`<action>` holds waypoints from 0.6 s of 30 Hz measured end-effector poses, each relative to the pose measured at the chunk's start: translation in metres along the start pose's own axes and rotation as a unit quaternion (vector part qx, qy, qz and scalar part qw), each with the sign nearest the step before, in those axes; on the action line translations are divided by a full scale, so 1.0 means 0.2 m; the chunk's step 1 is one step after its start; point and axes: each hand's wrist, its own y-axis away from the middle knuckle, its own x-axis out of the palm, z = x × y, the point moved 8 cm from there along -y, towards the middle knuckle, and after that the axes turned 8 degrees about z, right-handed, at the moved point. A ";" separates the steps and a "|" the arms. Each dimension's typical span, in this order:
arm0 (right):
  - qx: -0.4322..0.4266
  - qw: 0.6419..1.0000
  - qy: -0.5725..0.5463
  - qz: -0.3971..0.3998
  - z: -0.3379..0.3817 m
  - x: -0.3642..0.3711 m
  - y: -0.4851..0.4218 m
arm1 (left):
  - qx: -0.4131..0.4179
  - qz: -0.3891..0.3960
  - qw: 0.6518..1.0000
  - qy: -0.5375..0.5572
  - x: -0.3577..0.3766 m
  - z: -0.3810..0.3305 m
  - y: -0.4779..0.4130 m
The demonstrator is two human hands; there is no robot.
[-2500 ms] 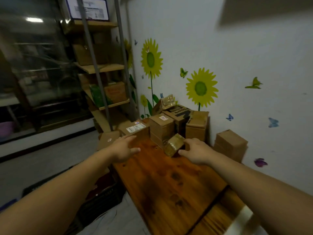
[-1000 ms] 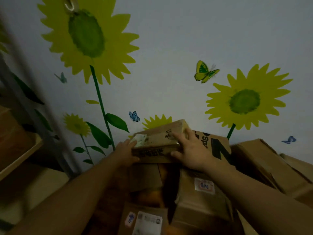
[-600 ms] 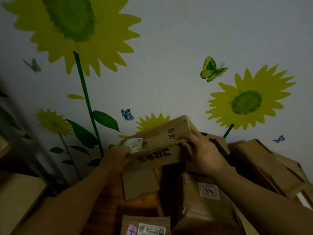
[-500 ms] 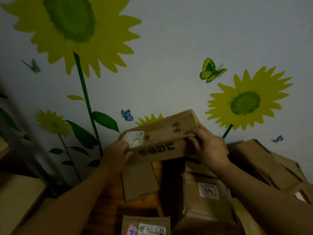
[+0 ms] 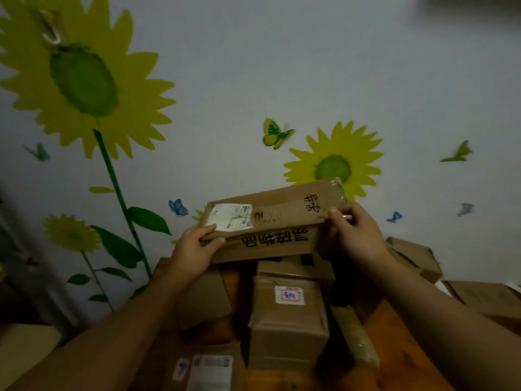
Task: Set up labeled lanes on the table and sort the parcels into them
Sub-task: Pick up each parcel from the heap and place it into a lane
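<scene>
Best kept level: long parcel [image 5: 270, 227] clamped endwise by left hand [image 5: 194, 253] and right hand [image 5: 359, 235] fingers [image 5: 337, 214], above the far pile.

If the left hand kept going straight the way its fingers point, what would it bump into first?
The left hand already grips one end of the long cardboard parcel, fingers pointing along it. So it would meet that parcel first, probably its white label.

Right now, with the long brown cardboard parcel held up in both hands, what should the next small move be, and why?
Probably tilt the long brown cardboard parcel toward the camera and read its white shipping label. The left hand and right hand grip its two ends above the pile, so it is free to turn, and no lane labels show on the wooden table, so its destination looks undecided.
</scene>
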 end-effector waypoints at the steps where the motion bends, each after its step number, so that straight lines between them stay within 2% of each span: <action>1: -0.007 1.000 0.015 -0.018 -0.01 -0.08 0.02 | -0.006 -0.013 0.999 0.034 0.04 -0.06 0.05; 4: -0.010 1.000 0.006 -0.013 -0.08 -0.30 0.10 | -0.033 -0.060 0.988 0.140 0.15 -0.23 0.22; 9: -0.053 0.998 -0.012 0.011 -0.14 -0.67 0.29 | -0.057 -0.109 0.962 0.244 0.34 -0.42 0.44; 14: -0.059 0.998 0.011 0.025 -0.18 -1.00 0.48 | -0.048 -0.094 0.950 0.294 0.52 -0.66 0.70; 18: -0.091 0.995 0.019 0.027 -0.15 -1.22 0.64 | -0.026 -0.111 0.946 0.304 0.57 -0.84 0.93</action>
